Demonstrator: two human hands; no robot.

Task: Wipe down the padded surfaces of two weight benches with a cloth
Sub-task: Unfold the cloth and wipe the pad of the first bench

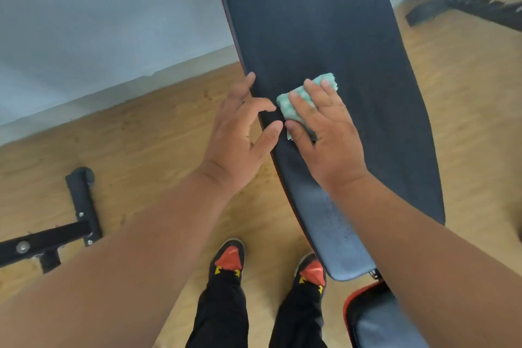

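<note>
The person is standing at the near end of a long dark back pad (324, 37) of a weight bench, which is stretching away from the camera. A folded green cloth (299, 99) is lying flat on the pad, close to its left edge. The right hand (324, 133) is lying on top of the cloth with its fingers straight and spread, pressing it against the padding; the cloth is sitting under the fingers and palm, with its far corner sticking out beyond the fingertips and its left border showing past the thumb. The left hand (240, 133) is resting just beside it on the pad's left edge, fingers relaxed and open, with the fingertips touching the rim and the thumb reaching across to the cloth's near corner. It is holding nothing.

Nearer the person, the pad is showing a paler, shiny patch. A second, smaller seat pad (372, 322) with red trim is sitting at the bottom right, partly hidden by the right forearm. Two black shoes with red toes (228, 260) are standing on the wooden floor (141, 150) just left of the bench. A black metal frame (82, 206) is lying on the floor well to the left, and another dark frame (466, 5) is showing, blurred, at the upper right.
</note>
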